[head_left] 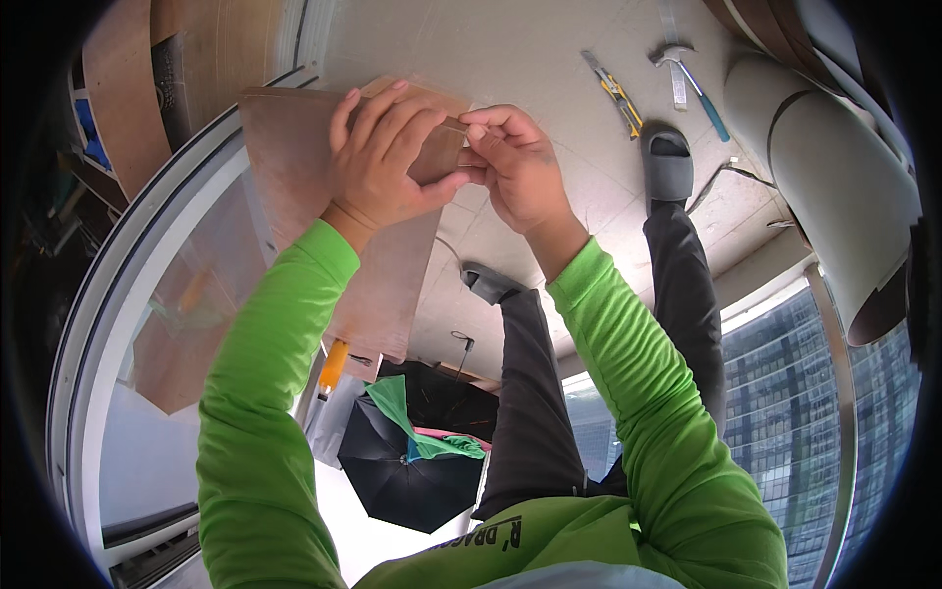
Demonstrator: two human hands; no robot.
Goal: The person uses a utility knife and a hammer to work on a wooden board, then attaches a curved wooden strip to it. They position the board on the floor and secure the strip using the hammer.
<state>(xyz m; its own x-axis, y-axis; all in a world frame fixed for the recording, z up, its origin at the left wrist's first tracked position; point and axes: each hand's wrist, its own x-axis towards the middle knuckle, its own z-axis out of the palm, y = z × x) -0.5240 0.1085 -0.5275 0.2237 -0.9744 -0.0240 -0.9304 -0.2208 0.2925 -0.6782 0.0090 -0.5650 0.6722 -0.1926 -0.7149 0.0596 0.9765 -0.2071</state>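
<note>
A large smooth brown board stands tilted at the left, leaning by a sliding-door frame. Across its upper part lies my left hand, with fingers spread and thumb stretched toward the right hand. A smaller, lighter brown piece shows behind the left fingertips. At the board's upper right edge my right hand is closed in a pinch, thumb against forefinger. What sits in that pinch is mostly hidden; a thin pale line runs from it toward the left forefinger. The two hands nearly touch.
On the tiled floor lie a yellow utility knife and a claw hammer with a teal handle. My slippered foot is beside them. Large rolled sheet at right; open black umbrella below; curved-looking door frame at left.
</note>
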